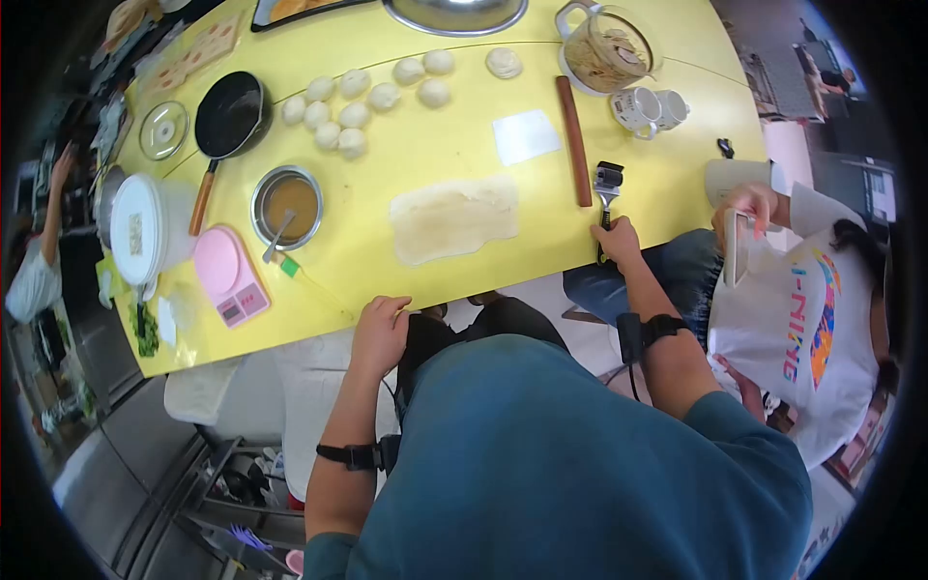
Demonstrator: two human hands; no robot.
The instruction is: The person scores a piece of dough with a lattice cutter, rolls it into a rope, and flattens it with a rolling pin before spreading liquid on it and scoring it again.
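My right hand (619, 240) grips the black handle of a small hand roller (606, 184) with a metal neck and dark head, near the table's front edge. A brown rolling pin (573, 140) lies just beyond it. My left hand (382, 329) is at the table edge, fingers loosely extended and holding nothing. Between my hands, farther in, a thin rectangular sheet of dough (454, 220) lies flat, with a paler brownish smear over it. A white paper square (526, 137) lies behind the sheet. Several round dough balls (384, 96) sit toward the back, with a flattened one (504, 64) apart.
Left on the yellow table (406, 164) are a metal bowl of brown liquid (287, 206) with a spoon, a pink scale (230, 274), a frying pan (232, 114) and a white tub (145, 227). A glass pitcher (607, 48) and mugs (635, 110) stand right. Another person (793, 309) sits right, holding a phone-like object.
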